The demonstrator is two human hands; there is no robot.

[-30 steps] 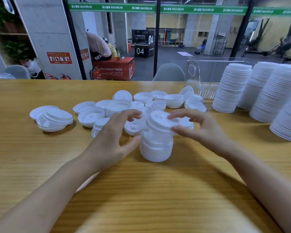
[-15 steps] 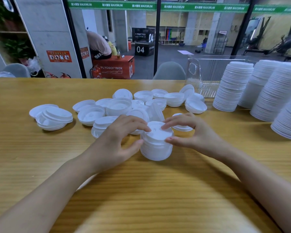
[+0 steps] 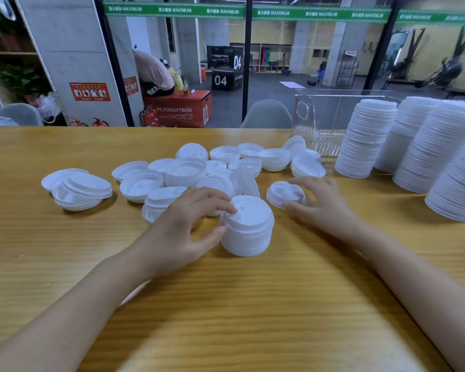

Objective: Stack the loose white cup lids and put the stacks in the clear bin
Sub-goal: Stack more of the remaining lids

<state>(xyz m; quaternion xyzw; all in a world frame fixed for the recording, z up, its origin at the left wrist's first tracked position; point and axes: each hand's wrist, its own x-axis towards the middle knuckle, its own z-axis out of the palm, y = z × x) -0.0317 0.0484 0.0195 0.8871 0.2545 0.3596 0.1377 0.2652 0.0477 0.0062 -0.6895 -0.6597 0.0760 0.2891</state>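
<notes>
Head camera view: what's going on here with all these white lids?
A person is stacking cup lids on a wooden table. The left hand holds a short stack, fingers on top, thumb at its side. The right hand reaches around a single lid beside it; blur hides whether it grips. Loose lids lie behind, and tall stacks stand by the clear bin.

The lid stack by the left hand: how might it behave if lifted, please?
Thin plastic, so the lid stack is probably light. Its lids look merely nested; lifting by the top may separate them. Low and wide, it seems unlikely to tip.
</notes>
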